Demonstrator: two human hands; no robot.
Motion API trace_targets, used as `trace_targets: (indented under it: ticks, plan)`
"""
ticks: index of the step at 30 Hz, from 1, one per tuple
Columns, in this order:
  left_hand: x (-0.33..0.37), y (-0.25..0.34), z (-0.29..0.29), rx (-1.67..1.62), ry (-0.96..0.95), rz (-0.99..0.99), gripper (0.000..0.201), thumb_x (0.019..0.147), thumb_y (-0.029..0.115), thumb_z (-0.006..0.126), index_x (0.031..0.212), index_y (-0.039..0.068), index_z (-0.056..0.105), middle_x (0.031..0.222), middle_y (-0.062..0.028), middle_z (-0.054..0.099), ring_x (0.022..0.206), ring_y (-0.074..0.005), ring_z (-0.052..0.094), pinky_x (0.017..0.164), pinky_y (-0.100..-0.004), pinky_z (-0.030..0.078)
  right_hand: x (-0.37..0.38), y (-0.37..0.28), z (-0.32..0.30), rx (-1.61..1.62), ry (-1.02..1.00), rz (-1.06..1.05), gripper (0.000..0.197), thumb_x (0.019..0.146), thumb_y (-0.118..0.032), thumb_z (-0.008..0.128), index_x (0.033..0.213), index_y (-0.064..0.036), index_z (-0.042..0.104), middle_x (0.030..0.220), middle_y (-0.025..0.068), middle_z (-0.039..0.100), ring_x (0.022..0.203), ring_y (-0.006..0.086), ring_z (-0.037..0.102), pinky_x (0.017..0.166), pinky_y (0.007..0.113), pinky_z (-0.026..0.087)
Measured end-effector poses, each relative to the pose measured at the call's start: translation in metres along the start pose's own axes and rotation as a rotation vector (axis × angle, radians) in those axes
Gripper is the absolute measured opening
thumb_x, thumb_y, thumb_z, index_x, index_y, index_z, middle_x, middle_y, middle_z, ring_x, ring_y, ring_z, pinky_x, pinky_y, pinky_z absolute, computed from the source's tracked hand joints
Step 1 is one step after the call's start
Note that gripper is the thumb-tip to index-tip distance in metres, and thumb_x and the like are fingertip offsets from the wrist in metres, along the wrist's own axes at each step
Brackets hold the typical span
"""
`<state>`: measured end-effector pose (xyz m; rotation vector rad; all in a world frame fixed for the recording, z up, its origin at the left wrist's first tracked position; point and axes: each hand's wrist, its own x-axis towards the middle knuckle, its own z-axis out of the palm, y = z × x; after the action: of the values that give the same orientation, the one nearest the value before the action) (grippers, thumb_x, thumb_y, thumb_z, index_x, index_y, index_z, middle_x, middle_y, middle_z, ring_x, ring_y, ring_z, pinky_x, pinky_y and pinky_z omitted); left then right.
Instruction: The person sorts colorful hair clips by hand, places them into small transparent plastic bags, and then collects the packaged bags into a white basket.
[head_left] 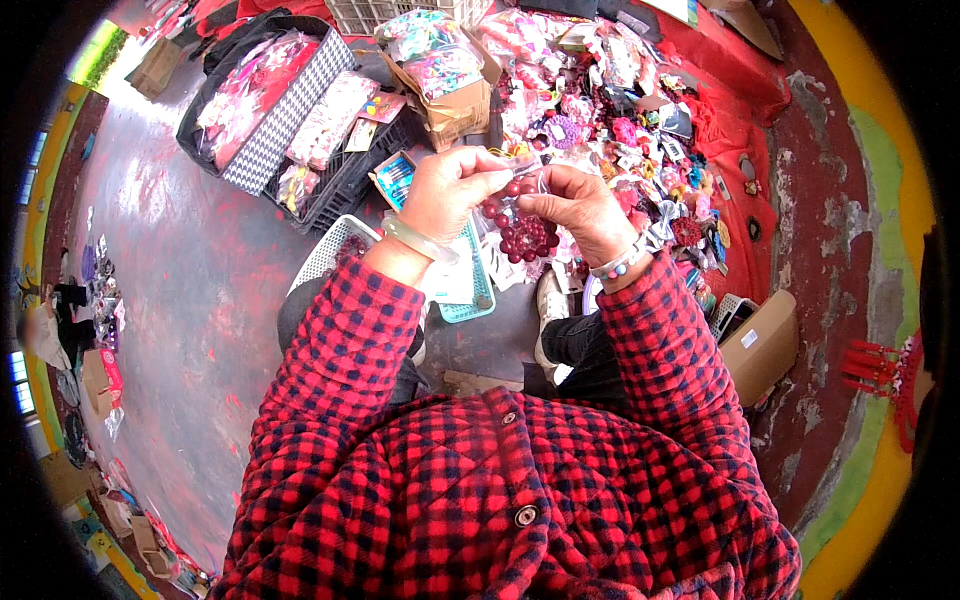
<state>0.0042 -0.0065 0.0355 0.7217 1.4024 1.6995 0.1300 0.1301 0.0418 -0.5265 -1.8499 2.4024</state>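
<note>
In front of me, both hands hold up a dark red beaded piece (529, 238), with a round cluster of shiny beads at its bottom and more beads above. My left hand (445, 195) is closed, pinching its top end, where a clear plastic strip (525, 165) shows. Thumb and fingers of my right hand (588, 212) are closed on the upper beads from the other side. What exactly lies between the fingertips is partly hidden. Below hangs the view of a light green plastic basket (478, 290) with white sheets, beside a white basket (325, 250) holding dark red pieces.
A heap of bagged hair accessories (620, 130) covers red cloth (745, 190) ahead right. An open cardboard box (458, 115), a black crate (335, 185) and a houndstooth-patterned bin (285, 110) stand ahead left. Another cardboard box (765, 345) is by my right elbow.
</note>
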Motion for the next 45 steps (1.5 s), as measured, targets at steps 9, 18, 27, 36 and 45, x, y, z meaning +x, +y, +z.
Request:
trace_targets:
  ticks: [9, 18, 27, 36, 45]
  plan:
    - [0.005, -0.004, -0.004, 0.123, -0.068, -0.006, 0.009, 0.082, 0.005, 0.059, 0.089, -0.001, 0.058, 0.078, -0.0041, 0.061, 0.068, -0.0093, 0.058, 0.06, -0.0223, 0.048, 0.0, 0.003, -0.004, -0.287, 0.069, -0.018, 0.021, 0.079, -0.008, 0.064, 0.098, 0.0016, 0.062, 0.082, 0.0006, 0.061, 0.074, 0.005, 0.054, 0.065, 0.019, 0.043]
    - [0.003, -0.003, -0.005, 0.301, -0.088, 0.053, 0.009, 0.079, 0.006, 0.06, 0.085, -0.001, 0.058, 0.071, -0.0052, 0.059, 0.06, -0.0091, 0.055, 0.053, -0.0246, 0.044, 0.003, 0.006, -0.012, -0.519, 0.044, -0.064, 0.021, 0.079, -0.01, 0.064, 0.097, 0.0005, 0.063, 0.078, 0.001, 0.059, 0.07, 0.0053, 0.051, 0.061, 0.021, 0.043]
    - [0.002, -0.009, 0.002, 0.734, -0.014, 0.336, 0.006, 0.082, 0.005, 0.053, 0.081, 0.0, 0.052, 0.067, -0.0051, 0.052, 0.059, -0.0111, 0.049, 0.056, -0.0262, 0.041, -0.002, -0.005, -0.004, -0.668, 0.041, -0.107, 0.018, 0.078, -0.009, 0.064, 0.094, -0.0001, 0.064, 0.077, 0.0017, 0.061, 0.068, 0.0058, 0.052, 0.061, 0.023, 0.043]
    - [0.003, -0.004, 0.005, 0.668, -0.129, 0.376, 0.007, 0.082, 0.006, 0.049, 0.081, -0.001, 0.05, 0.071, -0.016, 0.053, 0.066, -0.0319, 0.054, 0.059, -0.0359, 0.042, -0.004, 0.0, -0.009, -0.493, -0.038, -0.034, 0.024, 0.08, -0.016, 0.061, 0.098, -0.0001, 0.062, 0.072, 0.004, 0.062, 0.062, 0.0084, 0.054, 0.056, 0.025, 0.045]
    - [0.006, -0.005, 0.002, 0.395, 0.014, 0.22, 0.008, 0.084, 0.007, 0.055, 0.085, -0.001, 0.057, 0.075, -0.0007, 0.06, 0.065, -0.0061, 0.053, 0.057, -0.022, 0.043, -0.002, -0.008, -0.016, -0.325, 0.06, -0.046, 0.026, 0.08, -0.011, 0.063, 0.102, 0.0017, 0.061, 0.083, 0.0035, 0.064, 0.072, 0.0073, 0.057, 0.064, 0.022, 0.046]
